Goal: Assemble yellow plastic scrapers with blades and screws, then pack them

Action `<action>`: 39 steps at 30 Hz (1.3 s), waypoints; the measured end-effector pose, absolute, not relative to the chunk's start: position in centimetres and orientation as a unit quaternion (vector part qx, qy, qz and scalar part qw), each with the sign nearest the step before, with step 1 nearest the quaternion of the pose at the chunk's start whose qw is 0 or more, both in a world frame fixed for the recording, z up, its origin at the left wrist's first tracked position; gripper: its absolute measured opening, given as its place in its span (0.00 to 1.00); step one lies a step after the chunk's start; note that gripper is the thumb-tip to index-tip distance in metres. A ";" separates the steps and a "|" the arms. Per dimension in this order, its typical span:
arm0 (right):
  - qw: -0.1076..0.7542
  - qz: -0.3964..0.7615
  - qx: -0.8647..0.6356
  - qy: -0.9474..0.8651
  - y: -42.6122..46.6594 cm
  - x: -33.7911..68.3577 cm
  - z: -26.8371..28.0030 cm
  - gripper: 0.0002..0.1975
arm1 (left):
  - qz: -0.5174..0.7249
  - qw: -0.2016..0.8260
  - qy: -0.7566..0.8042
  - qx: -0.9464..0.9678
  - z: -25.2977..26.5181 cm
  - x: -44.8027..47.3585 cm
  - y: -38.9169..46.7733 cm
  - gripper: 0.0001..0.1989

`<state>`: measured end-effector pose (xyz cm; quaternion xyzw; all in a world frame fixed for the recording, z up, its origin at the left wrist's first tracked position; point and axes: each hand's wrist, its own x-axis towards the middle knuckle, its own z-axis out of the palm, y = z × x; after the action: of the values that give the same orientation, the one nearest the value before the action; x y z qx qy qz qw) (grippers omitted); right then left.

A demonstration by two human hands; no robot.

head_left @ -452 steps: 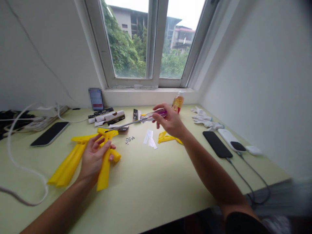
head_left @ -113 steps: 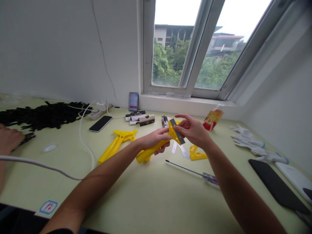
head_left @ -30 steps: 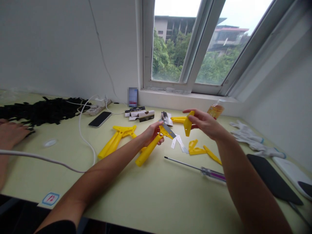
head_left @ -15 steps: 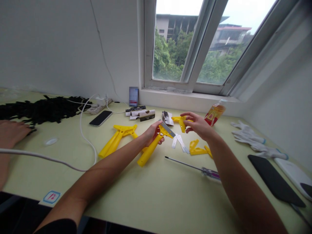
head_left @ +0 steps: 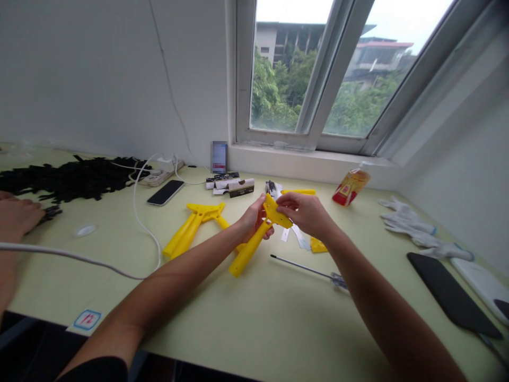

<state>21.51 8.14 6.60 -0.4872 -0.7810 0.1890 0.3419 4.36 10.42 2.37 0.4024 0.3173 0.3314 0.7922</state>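
Observation:
My left hand [head_left: 252, 218] is closed round the head end of a yellow scraper [head_left: 250, 250], whose handle slants down toward me. With its fingers pinched, my right hand [head_left: 305, 211] holds a yellow cover plate [head_left: 274, 208] flat over the scraper's head. The metal blade on that head is now hidden under the plate. Loose blades [head_left: 300, 239] lie on the table just beyond, beside another yellow piece [head_left: 317, 245] partly behind my right wrist. A screwdriver [head_left: 302, 267] rests nearer to me, its handle partly covered by my right forearm.
More yellow scrapers [head_left: 185, 233] lie to the left, near a phone [head_left: 166, 192]. Small boxes [head_left: 234, 187] sit by the wall. At right are a bottle [head_left: 350, 185], white gloves [head_left: 409, 223] and a dark flat object [head_left: 449, 294]. Another person's hand [head_left: 18, 212] touches black strips [head_left: 75, 178].
My right hand has come left and toward me with the yellow cover plate, bringing it from above the loose blades onto the scraper's head. The left hand keeps its hold, shifting slightly.

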 end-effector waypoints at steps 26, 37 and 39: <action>0.274 0.078 -0.545 -0.788 8.3 21.8 6.8 0.16 | 0.338 0.767 0.270 0.474 2.4 4.5 9.3 0.19; 0.302 0.327 -0.461 -0.768 8.4 22.6 7.4 0.16 | 0.358 0.728 0.212 0.545 3.1 3.7 9.5 0.20; 0.313 0.350 -0.459 -0.755 8.3 22.5 7.5 0.16 | 0.356 0.710 0.217 0.568 3.3 3.6 9.3 0.20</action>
<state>22.49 8.27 7.51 -0.4587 -0.7545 0.3498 0.3129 3.61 9.32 3.34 0.5675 0.2166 0.3558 0.7102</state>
